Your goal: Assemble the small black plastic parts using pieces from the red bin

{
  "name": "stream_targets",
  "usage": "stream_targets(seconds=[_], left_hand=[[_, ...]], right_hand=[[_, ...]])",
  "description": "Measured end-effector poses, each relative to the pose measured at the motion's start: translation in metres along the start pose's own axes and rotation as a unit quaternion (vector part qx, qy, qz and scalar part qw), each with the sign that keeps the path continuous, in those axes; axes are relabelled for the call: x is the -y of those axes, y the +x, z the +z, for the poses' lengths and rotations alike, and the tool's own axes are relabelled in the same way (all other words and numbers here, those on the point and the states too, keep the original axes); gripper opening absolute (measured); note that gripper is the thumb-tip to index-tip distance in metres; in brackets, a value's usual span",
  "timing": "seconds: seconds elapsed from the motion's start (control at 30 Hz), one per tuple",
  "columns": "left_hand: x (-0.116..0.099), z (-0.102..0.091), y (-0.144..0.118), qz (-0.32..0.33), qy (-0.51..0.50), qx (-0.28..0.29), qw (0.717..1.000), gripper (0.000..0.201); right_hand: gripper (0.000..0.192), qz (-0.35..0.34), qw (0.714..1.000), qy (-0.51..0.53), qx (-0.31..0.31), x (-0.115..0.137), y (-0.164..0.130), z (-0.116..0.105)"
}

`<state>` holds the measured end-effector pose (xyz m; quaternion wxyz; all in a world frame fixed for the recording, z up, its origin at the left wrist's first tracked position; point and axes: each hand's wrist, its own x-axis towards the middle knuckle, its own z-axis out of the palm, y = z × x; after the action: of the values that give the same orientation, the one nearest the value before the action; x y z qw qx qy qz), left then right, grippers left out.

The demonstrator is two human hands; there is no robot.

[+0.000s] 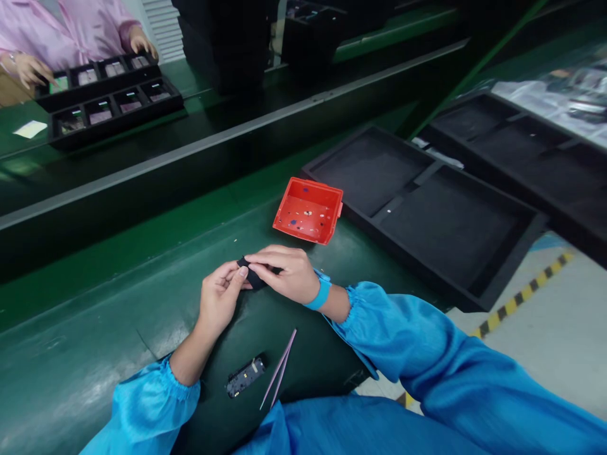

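Between both hands, above the green work mat, is a small flat black piece (257, 279) whose exact kind I cannot make out. My left hand (221, 292) pinches its left side between thumb and fingers. My right hand (283, 272), with a blue strap at the wrist, has thumb and fingers closed on its upper right edge. Nearer my body lies a dark electronic module (245, 376) with small parts on its face. Just right of it, a pair of pinkish tweezers (279, 368) rests with its tips apart.
A red bin (308, 239) with small scraps stands beyond my hands. Large black trays (441, 234) lie to the right, overhanging the table edge above a striped floor line. Across a rail (227, 134), a person in pink handles black compartment trays (114, 120). Dark stacks stand behind.
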<state>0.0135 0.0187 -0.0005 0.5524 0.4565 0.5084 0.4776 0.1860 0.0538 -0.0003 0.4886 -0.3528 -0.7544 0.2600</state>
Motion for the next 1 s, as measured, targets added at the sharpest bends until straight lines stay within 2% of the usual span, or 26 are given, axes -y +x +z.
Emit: stream_targets(seconds=[0.2, 0.37, 0.43, 0.5, 0.6, 0.73, 0.83, 0.9, 1.0], left_hand=[[0.0, -0.001, -0.001, 0.042, 0.063, -0.005, 0.997, 0.029], [-0.001, -0.001, -0.003, 0.068, 0.114, -0.02, 0.991, 0.025], [-0.003, 0.0, -0.003, 0.07, 0.114, -0.028, 0.991, 0.025], [-0.005, 0.0, -0.002, 0.064, 0.1, -0.043, 0.992, 0.027], [-0.003, -0.001, 0.0, 0.033, 0.05, -0.049, 0.997, 0.031], [0.005, -0.005, 0.001, -0.009, -0.012, -0.039, 0.999, 0.032], [0.006, -0.005, 0.001, -0.004, 0.015, -0.018, 1.0, 0.03], [0.003, -0.003, 0.0, 0.003, 0.029, -0.002, 1.0, 0.028], [-0.007, 0.001, 0.0, -0.036, -0.06, 0.018, 0.997, 0.03]], right_hand=[[0.021, 0.02, 0.998, 0.05, 0.033, -0.001, 0.002, 0.0], [0.025, 0.02, 0.993, 0.081, 0.088, 0.0, 0.006, -0.003], [0.033, 0.019, 0.989, 0.095, 0.113, 0.0, 0.006, -0.002], [0.05, 0.042, 0.985, 0.113, 0.122, -0.001, 0.004, 0.001], [0.062, 0.09, 0.984, 0.118, 0.1, -0.001, -0.001, 0.006], [0.048, 0.083, 0.99, 0.089, 0.077, 0.001, -0.003, 0.007], [0.037, 0.068, 0.986, 0.1, 0.112, 0.001, 0.001, 0.003], [0.037, 0.077, 0.978, 0.141, 0.135, 0.0, 0.004, 0.0], [0.037, 0.125, 0.952, 0.239, 0.144, -0.003, 0.007, 0.0]])
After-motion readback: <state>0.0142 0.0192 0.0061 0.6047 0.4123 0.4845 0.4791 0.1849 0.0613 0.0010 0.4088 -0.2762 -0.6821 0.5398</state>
